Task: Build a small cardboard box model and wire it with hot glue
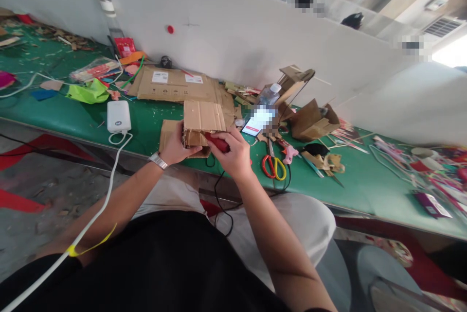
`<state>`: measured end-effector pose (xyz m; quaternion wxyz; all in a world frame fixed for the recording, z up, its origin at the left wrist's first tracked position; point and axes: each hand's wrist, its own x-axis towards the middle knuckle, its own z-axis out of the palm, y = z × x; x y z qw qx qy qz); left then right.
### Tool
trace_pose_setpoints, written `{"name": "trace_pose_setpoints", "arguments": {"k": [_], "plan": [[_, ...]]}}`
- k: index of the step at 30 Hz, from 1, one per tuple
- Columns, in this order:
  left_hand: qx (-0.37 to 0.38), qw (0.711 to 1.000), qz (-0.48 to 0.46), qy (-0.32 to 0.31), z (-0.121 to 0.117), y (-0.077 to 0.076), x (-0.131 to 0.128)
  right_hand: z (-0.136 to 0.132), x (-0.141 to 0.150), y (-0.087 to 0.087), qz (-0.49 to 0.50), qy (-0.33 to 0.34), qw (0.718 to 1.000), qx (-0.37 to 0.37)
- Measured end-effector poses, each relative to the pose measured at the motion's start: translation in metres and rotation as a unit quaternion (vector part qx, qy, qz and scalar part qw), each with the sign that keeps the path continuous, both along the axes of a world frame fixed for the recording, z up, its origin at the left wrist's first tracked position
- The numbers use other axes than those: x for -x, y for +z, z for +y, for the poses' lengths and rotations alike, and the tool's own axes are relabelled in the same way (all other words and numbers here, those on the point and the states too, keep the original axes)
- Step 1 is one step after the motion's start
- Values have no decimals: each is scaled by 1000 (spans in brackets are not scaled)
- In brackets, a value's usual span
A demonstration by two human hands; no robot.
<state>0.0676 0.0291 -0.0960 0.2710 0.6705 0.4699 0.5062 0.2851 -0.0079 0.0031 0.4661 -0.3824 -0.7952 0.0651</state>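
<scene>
A small cardboard box [204, 115] stands at the near edge of the green table, right in front of me. My left hand [178, 147] grips its left side, fingers behind and thumb along the lower front. In my right hand [233, 151] is a red-handled tool [218, 143], held against the box's front right edge. The tool's working end is hidden by the box and fingers, so its kind does not show. Another piece of cardboard [168, 132] shows behind my left hand.
Scissors [273, 167] and a pink glue gun [289, 152] lie right of my hands, near a lit phone [258, 120]. A white power bank [118, 116] with a cable sits left. Flattened cardboard [171, 89], a plastic bottle [270, 94] and a cardboard construction [314, 120] stand farther back.
</scene>
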Motion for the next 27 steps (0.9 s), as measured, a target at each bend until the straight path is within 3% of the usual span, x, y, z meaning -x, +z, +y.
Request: {"name": "trace_pose_setpoints", "arguments": {"k": [9,18,27], "plan": [[-6,1000,-23,-19,1,-1,0,-7,8,2,73,-17,994,79],[13,1000,-17,-4,0,0,0,-5,9,-10,21,-19,999,42],[-7,1000,-16,-15,0,1,-1,-7,11,-11,12,-26,999,43]]}}
